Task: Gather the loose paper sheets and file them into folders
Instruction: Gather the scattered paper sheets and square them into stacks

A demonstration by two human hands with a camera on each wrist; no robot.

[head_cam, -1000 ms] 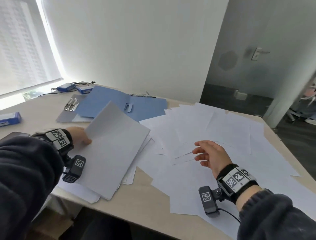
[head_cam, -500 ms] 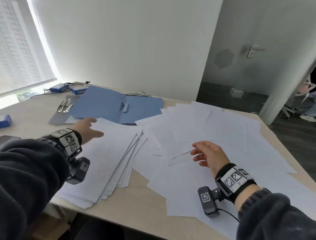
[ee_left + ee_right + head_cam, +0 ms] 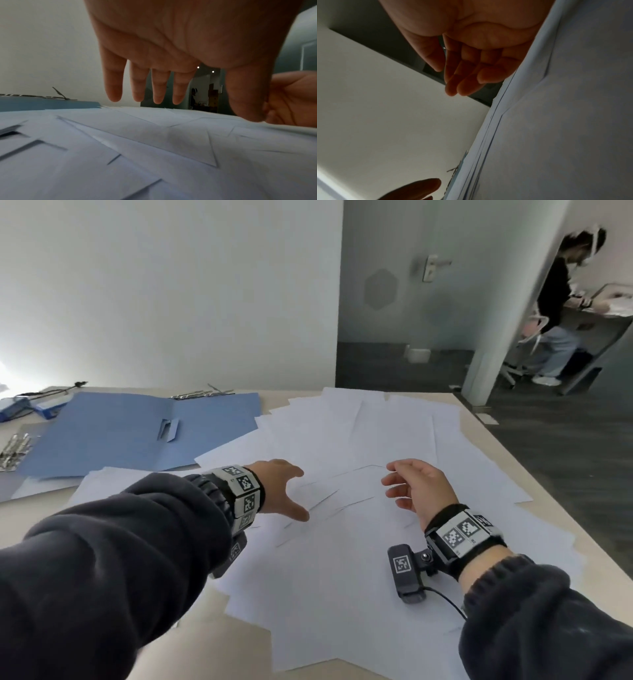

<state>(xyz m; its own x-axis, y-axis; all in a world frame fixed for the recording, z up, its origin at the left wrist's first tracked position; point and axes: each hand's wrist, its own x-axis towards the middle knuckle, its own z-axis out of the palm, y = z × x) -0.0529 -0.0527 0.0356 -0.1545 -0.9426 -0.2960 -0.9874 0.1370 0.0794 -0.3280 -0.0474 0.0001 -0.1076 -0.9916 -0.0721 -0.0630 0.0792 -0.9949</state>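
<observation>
A person's left hand (image 3: pixel 279 486) and right hand (image 3: pixel 419 486), both empty with fingers loosely spread, hover over loose paper sheets (image 3: pixel 359 542) scattered across the table (image 3: pixel 212 642), right of an open blue folder (image 3: pixel 130 433).

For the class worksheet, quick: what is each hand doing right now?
Left hand: open, fingers straight above the loose sheets, holding nothing.
Right hand: open, fingers relaxed, holding nothing.
</observation>
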